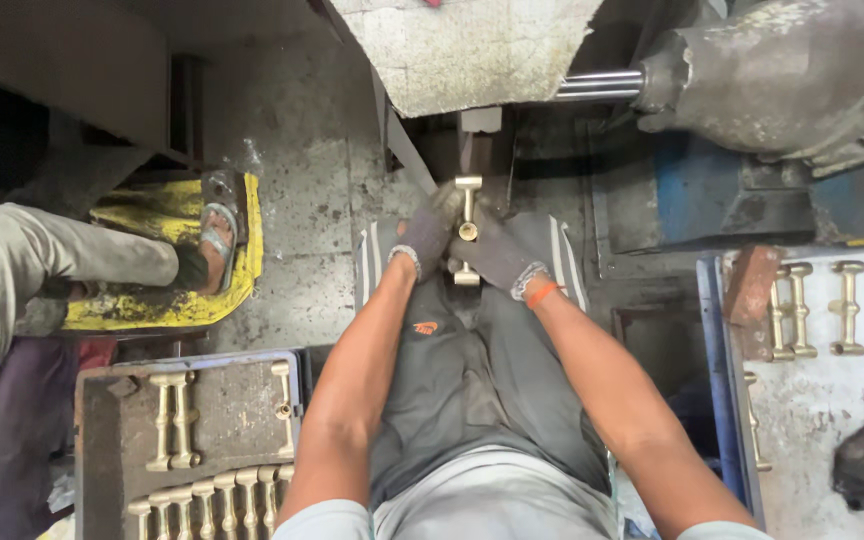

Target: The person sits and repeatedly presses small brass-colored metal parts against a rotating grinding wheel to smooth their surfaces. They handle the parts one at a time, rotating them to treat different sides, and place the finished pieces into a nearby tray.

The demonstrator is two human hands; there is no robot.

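Observation:
Both my hands wear dark grey gloves and hold one brass fitting [468, 205] between them, in front of my lap. The fitting is a long bar with a cross piece at each end and a round boss in the middle. My left hand [426, 236] grips its left side. On the right side sits my right hand [495, 254], with an orange band at the wrist. The fitting's far end points at the grey machine block [472, 50] above.
A tray [102, 410] at lower left holds several brass fittings [174, 420]. More fittings [798, 310] and a brick [752, 285] lie on the white surface at right. Another person's leg and sandalled foot [214, 235] rest on yellow sheet at left. A heavy machine housing [782, 70] is upper right.

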